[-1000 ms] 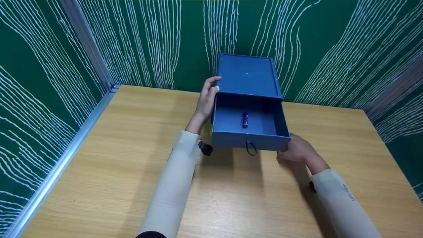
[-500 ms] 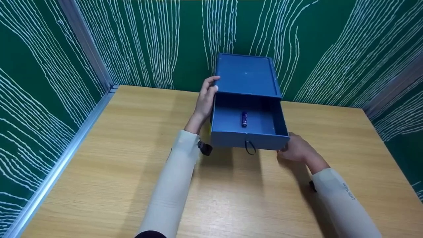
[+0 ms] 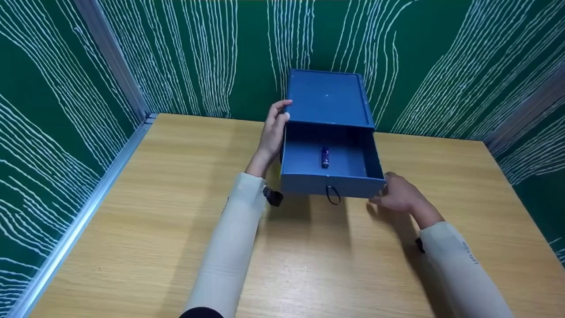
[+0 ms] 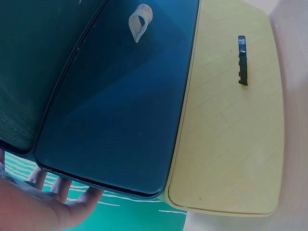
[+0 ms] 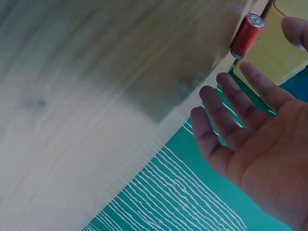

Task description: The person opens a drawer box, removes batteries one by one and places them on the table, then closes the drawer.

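A blue drawer cabinet (image 3: 326, 101) stands at the back of the table, its top drawer (image 3: 333, 185) pulled out. Inside that drawer lies a purple battery (image 3: 325, 157). My left hand (image 3: 272, 136) rests against the cabinet's left side, thumb by the front top edge. In the left wrist view its fingers (image 4: 89, 198) lie extended along the side. My right hand (image 3: 401, 194) is low by the drawer's front right corner. The right wrist view shows its fingers spread, holding nothing. Past them is a short red cylinder with a silver end (image 5: 247, 36), on the table beside the yellow drawer (image 5: 272, 53).
A black loop pull (image 3: 333, 195) hangs from the pulled-out drawer's front. Below are a blue drawer with a white loop (image 4: 140, 23) and a yellow drawer (image 4: 226, 115) with a black pull. Behind the wooden table (image 3: 154, 221) rises a green wall with white lines (image 3: 176, 57).
A small red spot at my right fingertips half a second ago no longer shows in the head view. My right hand has shifted slightly outward; my left hand keeps its place on the cabinet.
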Available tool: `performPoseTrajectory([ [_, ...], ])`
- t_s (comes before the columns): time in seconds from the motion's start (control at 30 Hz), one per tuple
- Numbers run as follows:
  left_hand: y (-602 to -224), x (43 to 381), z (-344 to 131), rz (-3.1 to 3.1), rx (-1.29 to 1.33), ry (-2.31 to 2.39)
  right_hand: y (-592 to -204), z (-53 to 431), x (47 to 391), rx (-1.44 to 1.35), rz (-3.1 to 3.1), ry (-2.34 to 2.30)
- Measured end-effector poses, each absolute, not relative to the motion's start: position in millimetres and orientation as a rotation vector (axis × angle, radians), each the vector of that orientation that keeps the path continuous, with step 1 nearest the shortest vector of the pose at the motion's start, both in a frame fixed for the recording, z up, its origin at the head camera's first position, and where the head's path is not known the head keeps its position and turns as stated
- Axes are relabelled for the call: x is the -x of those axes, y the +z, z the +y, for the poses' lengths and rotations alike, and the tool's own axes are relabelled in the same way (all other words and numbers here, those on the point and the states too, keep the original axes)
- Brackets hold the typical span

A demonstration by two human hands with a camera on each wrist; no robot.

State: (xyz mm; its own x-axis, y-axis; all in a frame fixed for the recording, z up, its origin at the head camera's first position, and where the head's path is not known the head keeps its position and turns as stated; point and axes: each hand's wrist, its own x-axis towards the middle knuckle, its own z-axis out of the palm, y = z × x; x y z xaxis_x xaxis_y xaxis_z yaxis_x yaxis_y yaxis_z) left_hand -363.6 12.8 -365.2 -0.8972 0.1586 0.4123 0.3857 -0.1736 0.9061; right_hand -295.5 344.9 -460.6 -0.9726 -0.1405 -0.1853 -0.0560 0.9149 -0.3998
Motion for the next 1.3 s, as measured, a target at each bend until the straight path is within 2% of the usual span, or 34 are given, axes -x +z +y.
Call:
performPoseTrajectory([
  [0.43, -364.3, 364.2, 15.0, -1.956, 0.639, -2.189, -446.7, 346.9, 293.5, 0.105, 2.926, -0.663],
  [1.3, -363.4, 361.0, 12.9, -1.961, 0.609, -2.176, -393.1, 345.8, 285.8, 0.185, 3.005, -0.779],
])
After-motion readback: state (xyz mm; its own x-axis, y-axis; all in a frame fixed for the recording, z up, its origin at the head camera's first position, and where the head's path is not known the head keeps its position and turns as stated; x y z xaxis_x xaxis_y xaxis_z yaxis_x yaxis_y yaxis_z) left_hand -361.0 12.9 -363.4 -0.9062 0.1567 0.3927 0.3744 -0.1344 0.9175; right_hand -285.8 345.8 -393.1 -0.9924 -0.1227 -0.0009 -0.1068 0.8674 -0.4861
